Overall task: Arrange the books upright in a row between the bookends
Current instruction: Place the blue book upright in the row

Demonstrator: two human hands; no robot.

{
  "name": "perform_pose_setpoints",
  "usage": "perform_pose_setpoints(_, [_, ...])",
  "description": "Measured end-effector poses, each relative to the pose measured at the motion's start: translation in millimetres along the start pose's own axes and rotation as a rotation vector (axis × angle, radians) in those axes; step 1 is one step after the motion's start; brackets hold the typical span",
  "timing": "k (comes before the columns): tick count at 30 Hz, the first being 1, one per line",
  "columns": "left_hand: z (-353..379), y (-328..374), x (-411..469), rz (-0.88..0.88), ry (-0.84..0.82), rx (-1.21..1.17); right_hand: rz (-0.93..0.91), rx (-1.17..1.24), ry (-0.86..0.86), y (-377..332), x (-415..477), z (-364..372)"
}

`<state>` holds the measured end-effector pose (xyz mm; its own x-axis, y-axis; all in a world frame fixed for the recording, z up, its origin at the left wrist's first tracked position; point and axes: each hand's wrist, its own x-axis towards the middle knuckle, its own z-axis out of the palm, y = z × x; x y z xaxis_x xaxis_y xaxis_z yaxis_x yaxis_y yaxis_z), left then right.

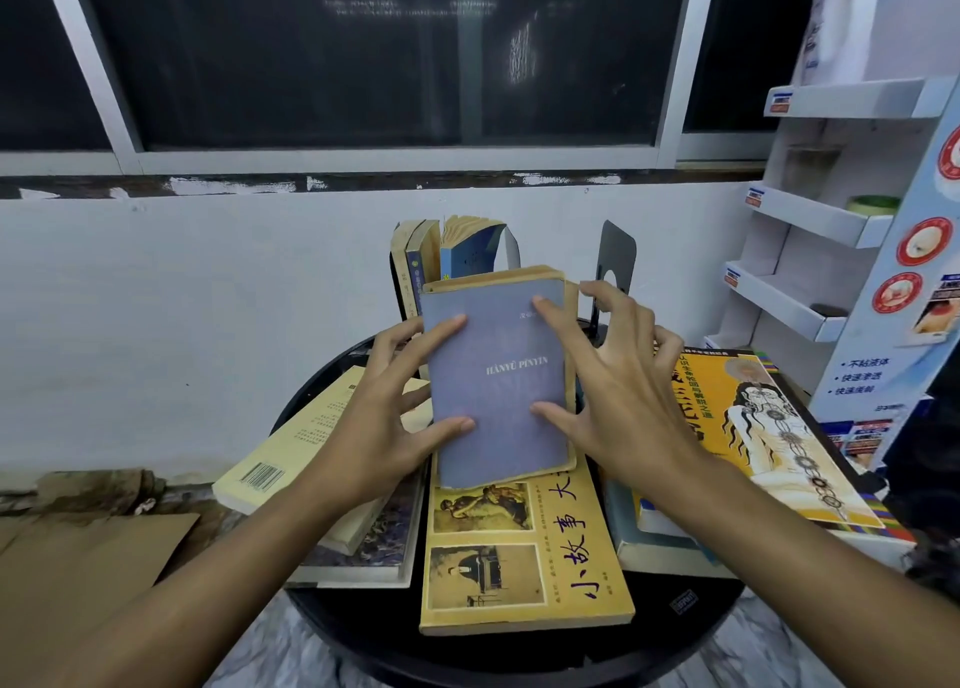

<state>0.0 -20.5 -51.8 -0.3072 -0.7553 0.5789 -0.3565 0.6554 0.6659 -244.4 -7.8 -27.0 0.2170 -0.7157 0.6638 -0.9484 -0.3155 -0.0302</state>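
Note:
I hold a blue-grey book (498, 391) titled "HANYU PINYIN" tilted above the round black table (519, 656). My left hand (374, 427) grips its left edge, thumb on the cover. My right hand (623, 401) holds the right edge, with thumb and forefinger on the cover. Behind it, three books (421, 266) stand upright at the table's back, the rightmost with fanned pages. A black bookend (618, 258) stands to their right with a gap between. A yellow book (524, 557) lies flat under the held one.
A cream book (291, 448) lies on a stack at the left. An orange book (769, 427) tops a stack at the right. A white display shelf (831, 219) stands close on the right. Cardboard (78, 557) lies on the floor at the left.

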Motion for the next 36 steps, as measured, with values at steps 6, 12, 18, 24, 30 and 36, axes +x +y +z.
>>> perform_pose_setpoints(6, [-3.3,2.1,-6.2,-0.01,-0.028,-0.076,-0.131,0.234,-0.03,-11.1,-4.0,-4.4])
perform_pose_setpoints(12, [-0.4,10.2,-15.7,0.047,-0.036,-0.184,-0.152,0.359,-0.091,-20.4,-10.0,-16.1])
perform_pose_setpoints(18, [15.5,21.7,-25.9,0.122,-0.044,-0.278,-0.157,0.434,-0.143,-21.7,-18.3,-32.9])
perform_pose_setpoints(24, [33.3,34.3,-28.6,0.177,-0.017,-0.207,-0.128,0.531,-0.142,-10.6,-28.6,-44.1])
perform_pose_setpoints(30, [43.1,46.7,-22.9,0.158,-0.008,-0.203,-0.03,0.594,-0.101,-4.2,-32.8,-50.6])
perform_pose_setpoints(36, [56.6,56.0,-17.0,0.079,-0.012,-0.248,0.038,0.707,-0.123,8.1,-35.8,-61.2])
